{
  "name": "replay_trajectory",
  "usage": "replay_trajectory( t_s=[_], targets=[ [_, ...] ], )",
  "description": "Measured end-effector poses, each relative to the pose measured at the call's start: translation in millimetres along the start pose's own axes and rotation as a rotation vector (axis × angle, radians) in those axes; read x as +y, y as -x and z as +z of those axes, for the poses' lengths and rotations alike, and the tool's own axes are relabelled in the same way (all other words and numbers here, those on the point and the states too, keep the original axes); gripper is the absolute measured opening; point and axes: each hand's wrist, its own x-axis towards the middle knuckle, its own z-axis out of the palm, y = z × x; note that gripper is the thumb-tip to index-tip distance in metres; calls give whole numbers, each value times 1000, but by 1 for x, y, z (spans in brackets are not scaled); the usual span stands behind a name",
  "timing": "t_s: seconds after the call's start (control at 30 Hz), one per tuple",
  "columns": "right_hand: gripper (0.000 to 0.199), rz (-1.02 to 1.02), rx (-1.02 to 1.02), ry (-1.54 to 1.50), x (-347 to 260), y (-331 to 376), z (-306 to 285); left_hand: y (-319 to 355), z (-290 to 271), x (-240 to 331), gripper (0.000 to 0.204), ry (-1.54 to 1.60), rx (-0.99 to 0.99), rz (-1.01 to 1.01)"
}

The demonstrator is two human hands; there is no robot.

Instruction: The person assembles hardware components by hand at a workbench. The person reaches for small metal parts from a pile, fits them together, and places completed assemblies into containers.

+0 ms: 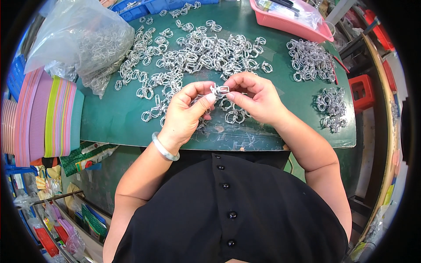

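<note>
Between my two hands is a small silvery metal piece with wire-like loops point(221, 90). My left hand point(182, 111), with a pale bangle point(165, 147) on its wrist, pinches one end between thumb and fingers. From the other side my right hand point(258, 98) has its thumb and forefinger closed on the looped end. A big loose heap of similar looped metal pieces point(206, 52) spreads over the green tabletop point(254, 136) just beyond my hands. A few of them point(236, 115) lie partly hidden under my fingers.
On the right are two tighter clusters of pieces, a larger one point(311, 61) and a smaller one point(332, 107). A clear bag of pieces point(103, 48) stands at the left beside stacked coloured basins point(48, 116). A pink basket point(291, 22) and blue trays point(153, 6) sit at the back.
</note>
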Motion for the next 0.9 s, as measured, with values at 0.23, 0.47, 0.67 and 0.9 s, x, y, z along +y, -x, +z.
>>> replay_trajectory(
  t_s=[0.23,0.47,0.67,0.9],
  targets=[
    [19,-554,37,582,-4,-6,0,3,4,3,23,-62,16,47],
    [20,-699,56,760,-11,-5,2,2,4,-3,22,-147,44,115],
    [27,-686,100,688,-6,-5,2,1,0,-3,23,-26,-17,0],
    [29,-599,113,597,-5,-3,1,-1,0,-1,25,126,-48,-83]
  ],
)
